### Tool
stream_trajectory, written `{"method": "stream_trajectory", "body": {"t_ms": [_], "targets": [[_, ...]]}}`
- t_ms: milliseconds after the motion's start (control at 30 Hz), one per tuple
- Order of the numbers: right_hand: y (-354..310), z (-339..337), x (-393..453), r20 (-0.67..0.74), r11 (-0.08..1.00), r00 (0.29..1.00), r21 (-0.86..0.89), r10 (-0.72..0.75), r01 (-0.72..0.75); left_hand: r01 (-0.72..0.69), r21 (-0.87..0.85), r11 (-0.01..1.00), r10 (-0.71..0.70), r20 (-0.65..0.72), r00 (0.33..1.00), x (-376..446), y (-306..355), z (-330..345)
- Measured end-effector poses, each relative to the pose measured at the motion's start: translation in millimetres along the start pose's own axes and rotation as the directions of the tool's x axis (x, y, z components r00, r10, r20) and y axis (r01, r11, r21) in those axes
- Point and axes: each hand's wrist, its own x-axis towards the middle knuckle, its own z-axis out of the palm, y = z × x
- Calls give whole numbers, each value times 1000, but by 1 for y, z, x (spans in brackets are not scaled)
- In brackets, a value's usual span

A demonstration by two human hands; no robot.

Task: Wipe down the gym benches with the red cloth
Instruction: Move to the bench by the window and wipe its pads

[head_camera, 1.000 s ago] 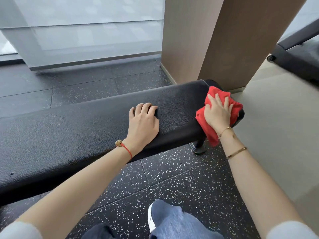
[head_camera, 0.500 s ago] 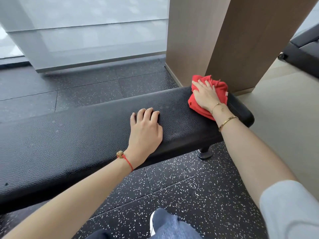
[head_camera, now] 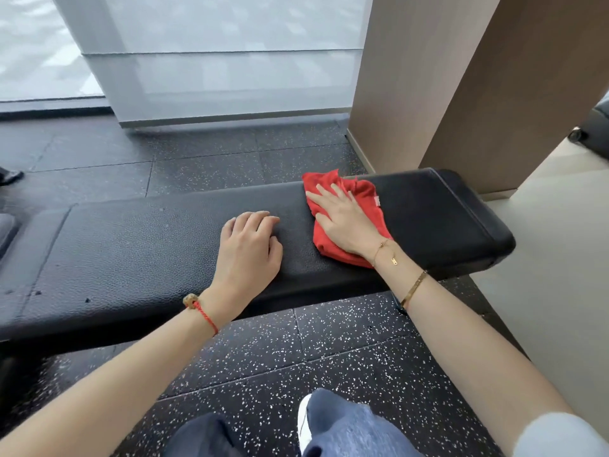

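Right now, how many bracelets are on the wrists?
3: a red cord bracelet on the left wrist; a thin gold chain and gold bangle on the right. None seem hidden.

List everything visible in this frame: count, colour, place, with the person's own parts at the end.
bench: 1, black, across the middle
red cloth: 1, red, flat on the bench toward its right end
floor tiles: many, black with white specks, under and around the bench
pillar: 1, brown, behind the bench's right end
second machine: 1, black, far right edge, mostly cut off
left hand: 1, rests on the bench, red string bracelet on the wrist
right hand: 1, fingers straight, presses the cloth, gold bracelets on the wrist
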Motion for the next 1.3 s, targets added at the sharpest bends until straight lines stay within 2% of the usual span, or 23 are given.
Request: {"method": "stream_trajectory", "body": {"t_ms": [133,267,467,633,733,867,1033,1167,1300], "targets": [[-37,17,8,12,999,999,19,-34,33,76,51,996,-74,-45,996,-25,-51,-24],[-94,41,31,42,992,991,16,-128,128,195,75,978,-189,-81,979,-46,-92,-36],[-161,64,30,75,962,959,5,-272,273,250,80,965,-239,-126,963,-59,-116,-42],[-146,64,-4,76,922,919,45,-387,385,244,94,965,-227,-155,961,-62,-118,-39],[-141,60,7,102,935,931,88,-350,342,244,108,964,-227,-153,962,-62,-117,-38],[-163,62,51,129,962,953,55,-274,269,253,119,960,-235,-143,961,-61,-117,-38],[-206,74,85,211,910,886,56,-412,410,262,115,958,-244,-150,958,-60,-119,-36],[-194,71,71,188,884,864,108,-468,456,252,106,962,-235,-152,960,-61,-120,-37],[-152,64,46,88,923,921,103,-380,371,249,100,963,-234,-145,961,-63,-120,-38]]}}
